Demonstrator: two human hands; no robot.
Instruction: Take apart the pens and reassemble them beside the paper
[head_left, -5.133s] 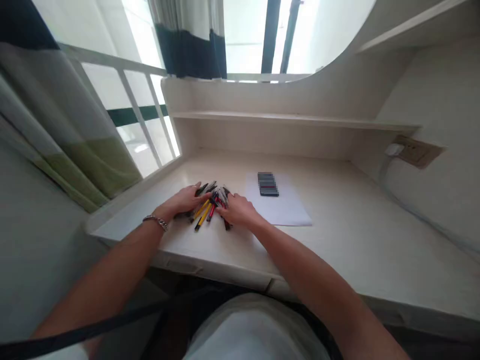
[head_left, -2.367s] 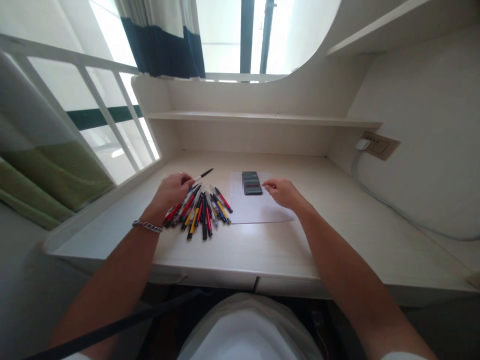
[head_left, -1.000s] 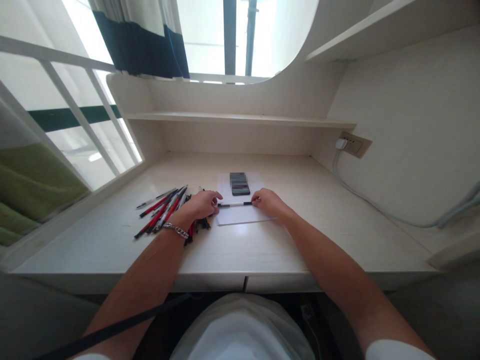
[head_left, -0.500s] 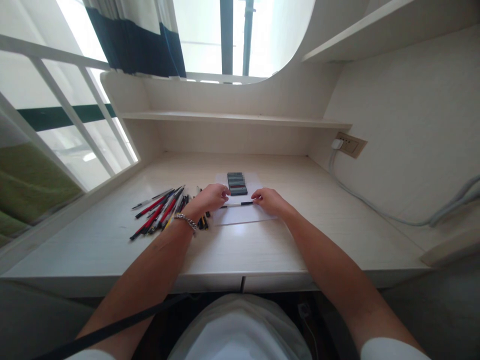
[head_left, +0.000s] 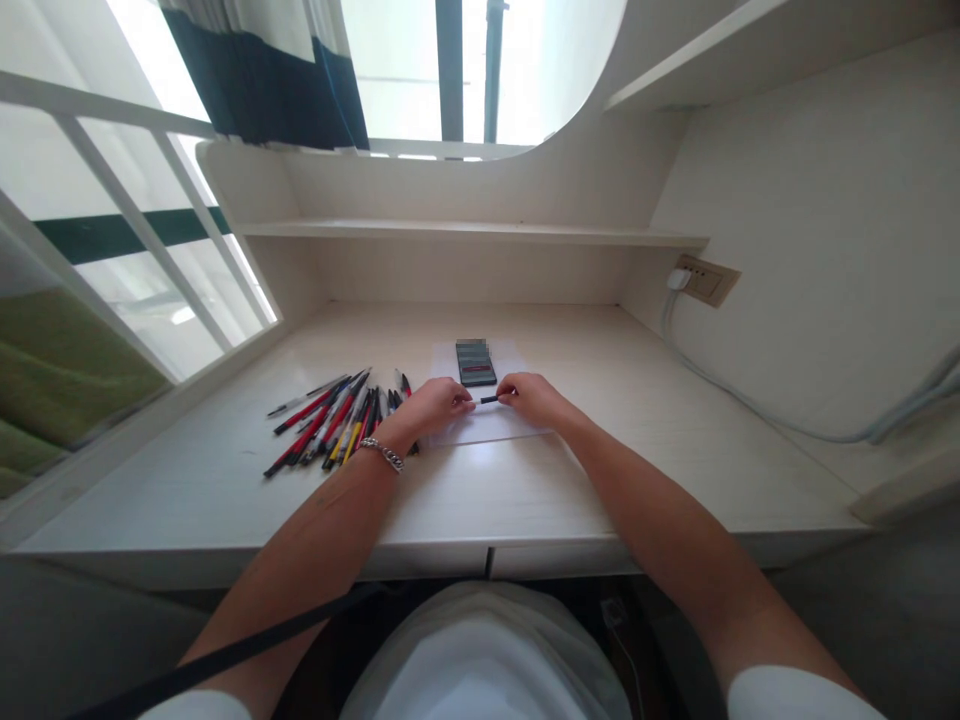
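A black-and-white pen [head_left: 488, 400] lies crosswise between my two hands, just above or on a white sheet of paper [head_left: 495, 428]. My left hand [head_left: 442, 402], with a chain bracelet [head_left: 382, 453] at the wrist, is closed on the pen's white left part. My right hand [head_left: 531, 396] pinches its black right end. Behind the pen, on the same paper, is a flat dark rectangular thing [head_left: 475, 362] with a blurred face. To the left of my left hand a pile of pens [head_left: 322, 420] in red, black, white and yellow spreads out, partly hidden by that hand.
The pale desk [head_left: 480, 500] has a low shelf [head_left: 472, 232] along its back. A white plug [head_left: 678, 279] sits in the wall socket [head_left: 709, 281], its cable [head_left: 750, 412] running along the desk's right side. White rails [head_left: 127, 210] stand at the left.
My left hand has moved right and closed on the pen's left part. My right hand has shifted slightly left, still holding the black end. The view has tilted a little.
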